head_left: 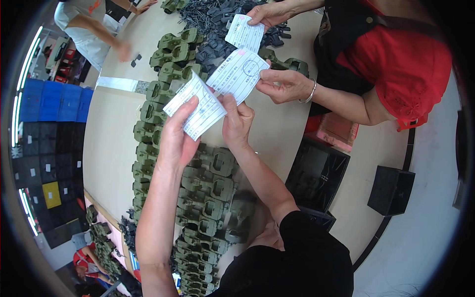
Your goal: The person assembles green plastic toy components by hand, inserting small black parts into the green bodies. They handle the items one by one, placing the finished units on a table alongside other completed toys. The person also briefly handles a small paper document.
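Observation:
My left hand (179, 136) grips a small stack of printed paper slips (200, 111), its thumb lying across them. Beside it, my right hand (238, 121) is closed at the lower corner of another printed slip (236, 74), which bears a round stamp. A co-worker's hand (287, 85) with a bracelet holds the right edge of that same slip. The co-worker's other hand (269, 16) holds one more slip (245, 33) farther back. Under my forearms, green plastic toy-vehicle-like bodies (205, 190) stand in rows on the table.
Dark grey plastic parts (213, 29) lie heaped on the table (111, 148) at the far side. Another person's arm (101, 32) reaches in at the far left. Black crates (316, 171) stand right of the table, near a black box (391, 190). Blue bins (52, 101) are stacked left.

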The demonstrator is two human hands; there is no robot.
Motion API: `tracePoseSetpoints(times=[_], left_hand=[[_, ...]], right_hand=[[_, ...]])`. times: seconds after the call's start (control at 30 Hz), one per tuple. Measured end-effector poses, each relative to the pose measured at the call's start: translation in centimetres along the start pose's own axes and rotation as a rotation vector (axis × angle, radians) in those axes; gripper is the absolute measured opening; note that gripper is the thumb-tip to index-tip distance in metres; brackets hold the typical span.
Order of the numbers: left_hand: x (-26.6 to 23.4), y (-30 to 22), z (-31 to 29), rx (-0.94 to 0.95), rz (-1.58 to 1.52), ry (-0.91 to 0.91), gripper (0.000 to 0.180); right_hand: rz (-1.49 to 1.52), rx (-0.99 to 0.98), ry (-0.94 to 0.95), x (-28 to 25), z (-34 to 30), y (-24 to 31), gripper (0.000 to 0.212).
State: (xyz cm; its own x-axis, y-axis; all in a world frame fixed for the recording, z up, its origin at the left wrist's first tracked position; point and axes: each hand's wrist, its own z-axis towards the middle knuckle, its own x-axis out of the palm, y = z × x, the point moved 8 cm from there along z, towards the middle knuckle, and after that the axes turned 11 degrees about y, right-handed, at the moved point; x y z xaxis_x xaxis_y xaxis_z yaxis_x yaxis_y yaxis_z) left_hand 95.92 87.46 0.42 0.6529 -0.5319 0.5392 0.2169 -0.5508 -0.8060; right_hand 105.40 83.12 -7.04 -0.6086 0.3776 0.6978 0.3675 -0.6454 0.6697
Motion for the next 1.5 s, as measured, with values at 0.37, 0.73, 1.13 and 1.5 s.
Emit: tracePoseSetpoints(times=[0.37, 0.73, 1.13, 1.5], left_hand=[[-3.2, 2.2, -4.4, -0.04, 0.106, -0.075, 0.041], [-5.8, 5.7, -13.1, -0.129, 0.094, -0.228, 0.034], [-6.0, 6.6, -17.8, -0.087, 0.291, -0.309, 0.035], [-1.9, 4.9, -15.6, -0.011, 0.629, -0.068, 0.036]], right_hand=[[-0.026, -0.008, -0.065, -3.0, 0.5, -0.2, 0.023], [-0.071, 0.288, -0.091, -9.0, 8.3, -5.7, 0.028], [0.097, 0.4, 0.101, 0.1, 10.1, -2.6, 0.013], [0.224, 0.357, 0.08, 2.3, 0.3, -0.4, 0.013]])
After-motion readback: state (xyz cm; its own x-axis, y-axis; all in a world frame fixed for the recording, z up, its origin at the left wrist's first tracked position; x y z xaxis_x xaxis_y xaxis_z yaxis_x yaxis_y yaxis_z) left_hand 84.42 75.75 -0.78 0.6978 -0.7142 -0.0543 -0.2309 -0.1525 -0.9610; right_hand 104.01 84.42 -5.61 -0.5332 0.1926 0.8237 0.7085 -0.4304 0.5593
